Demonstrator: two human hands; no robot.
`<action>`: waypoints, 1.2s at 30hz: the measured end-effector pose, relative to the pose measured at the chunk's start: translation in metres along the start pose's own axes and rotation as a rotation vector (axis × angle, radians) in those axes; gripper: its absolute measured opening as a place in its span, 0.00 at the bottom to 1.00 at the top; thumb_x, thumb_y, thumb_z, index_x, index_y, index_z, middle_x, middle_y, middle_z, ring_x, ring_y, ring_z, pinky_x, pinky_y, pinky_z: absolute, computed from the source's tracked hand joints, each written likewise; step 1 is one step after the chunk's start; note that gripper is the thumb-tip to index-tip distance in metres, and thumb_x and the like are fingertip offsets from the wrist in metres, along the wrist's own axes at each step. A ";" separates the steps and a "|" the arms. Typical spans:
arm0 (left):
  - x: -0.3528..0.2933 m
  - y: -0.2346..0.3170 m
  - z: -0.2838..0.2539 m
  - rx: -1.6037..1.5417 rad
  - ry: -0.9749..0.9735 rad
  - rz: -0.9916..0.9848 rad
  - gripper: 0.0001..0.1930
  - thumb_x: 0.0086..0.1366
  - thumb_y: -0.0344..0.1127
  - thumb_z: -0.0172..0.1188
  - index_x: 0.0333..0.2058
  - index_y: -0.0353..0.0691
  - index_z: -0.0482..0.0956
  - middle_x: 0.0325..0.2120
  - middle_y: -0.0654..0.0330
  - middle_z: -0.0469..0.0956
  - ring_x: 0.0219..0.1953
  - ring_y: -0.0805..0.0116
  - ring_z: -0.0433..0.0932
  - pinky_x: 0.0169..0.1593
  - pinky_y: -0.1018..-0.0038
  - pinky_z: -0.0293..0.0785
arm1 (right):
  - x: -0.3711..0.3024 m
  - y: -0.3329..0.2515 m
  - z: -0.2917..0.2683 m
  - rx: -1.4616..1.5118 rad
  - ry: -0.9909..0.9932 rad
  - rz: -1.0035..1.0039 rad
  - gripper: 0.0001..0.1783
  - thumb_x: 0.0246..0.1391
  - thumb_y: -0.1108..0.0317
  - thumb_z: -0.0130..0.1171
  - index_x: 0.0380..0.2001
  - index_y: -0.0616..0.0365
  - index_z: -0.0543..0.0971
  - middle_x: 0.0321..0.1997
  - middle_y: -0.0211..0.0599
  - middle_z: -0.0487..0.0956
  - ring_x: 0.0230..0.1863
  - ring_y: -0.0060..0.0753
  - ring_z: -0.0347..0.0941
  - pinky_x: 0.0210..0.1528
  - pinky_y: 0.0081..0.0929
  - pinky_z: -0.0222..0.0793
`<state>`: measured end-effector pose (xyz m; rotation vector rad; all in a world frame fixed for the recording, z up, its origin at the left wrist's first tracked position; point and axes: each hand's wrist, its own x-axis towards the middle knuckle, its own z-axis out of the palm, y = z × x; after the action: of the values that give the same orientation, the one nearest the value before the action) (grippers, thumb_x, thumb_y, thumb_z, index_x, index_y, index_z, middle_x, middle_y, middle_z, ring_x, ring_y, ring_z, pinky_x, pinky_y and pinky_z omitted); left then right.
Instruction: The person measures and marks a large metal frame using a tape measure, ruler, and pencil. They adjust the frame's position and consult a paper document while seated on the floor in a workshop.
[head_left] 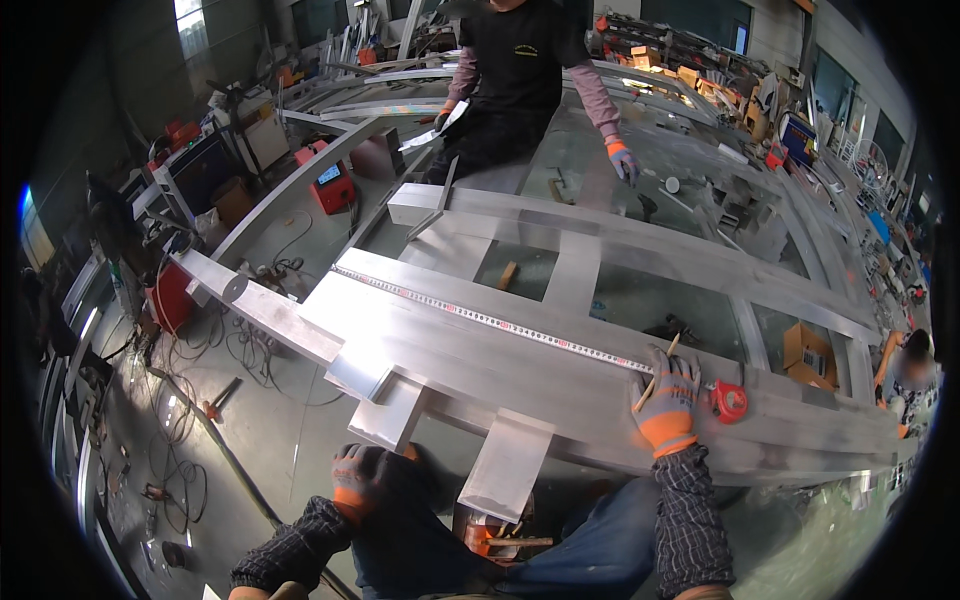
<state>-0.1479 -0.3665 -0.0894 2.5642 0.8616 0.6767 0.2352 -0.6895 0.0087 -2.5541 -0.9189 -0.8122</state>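
Note:
A stack of long silver metal profiles point(480, 365) lies across in front of me. Along its top runs an extended tape blade point(470, 312), and its red tape measure case point(729, 402) rests on the metal at the right. My right hand point(668, 395), in a grey and orange glove, lies over the blade just left of the case. A thin wooden pencil point(645, 392) is held between its fingers. My left hand point(362, 475), gloved alike, rests on my left knee beside a short cross profile point(390, 410), fingers laid over the knee; it holds nothing I can see.
Another person point(515, 90) with gloves and a paper sheet point(436, 128) is beyond the frame. A second person point(908, 375) shows at the far right. A red machine point(328, 180), cables point(185, 400) and a cardboard box point(808, 355) stand around the metalwork.

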 end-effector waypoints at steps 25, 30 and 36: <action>0.001 0.003 0.000 0.019 0.004 0.005 0.07 0.59 0.39 0.69 0.33 0.44 0.85 0.35 0.52 0.83 0.45 0.43 0.78 0.51 0.52 0.72 | 0.000 0.004 0.001 0.013 -0.031 0.001 0.29 0.56 0.54 0.65 0.59 0.52 0.77 0.50 0.47 0.83 0.56 0.55 0.75 0.73 0.58 0.56; -0.001 0.001 0.000 0.009 -0.022 -0.022 0.09 0.59 0.42 0.69 0.35 0.45 0.85 0.37 0.53 0.83 0.47 0.45 0.77 0.53 0.52 0.70 | 0.001 0.000 0.003 -0.002 -0.002 -0.011 0.28 0.56 0.54 0.64 0.59 0.52 0.77 0.50 0.48 0.83 0.56 0.55 0.75 0.73 0.59 0.55; 0.001 0.001 0.001 0.027 0.008 0.009 0.08 0.58 0.39 0.70 0.33 0.45 0.85 0.35 0.54 0.83 0.45 0.44 0.78 0.52 0.51 0.71 | 0.001 0.001 0.000 0.001 -0.019 -0.013 0.28 0.56 0.54 0.64 0.59 0.52 0.77 0.50 0.49 0.83 0.56 0.56 0.75 0.74 0.59 0.54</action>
<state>-0.1465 -0.3670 -0.0890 2.5930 0.8678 0.6830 0.2362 -0.6898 0.0090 -2.5620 -0.9419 -0.7921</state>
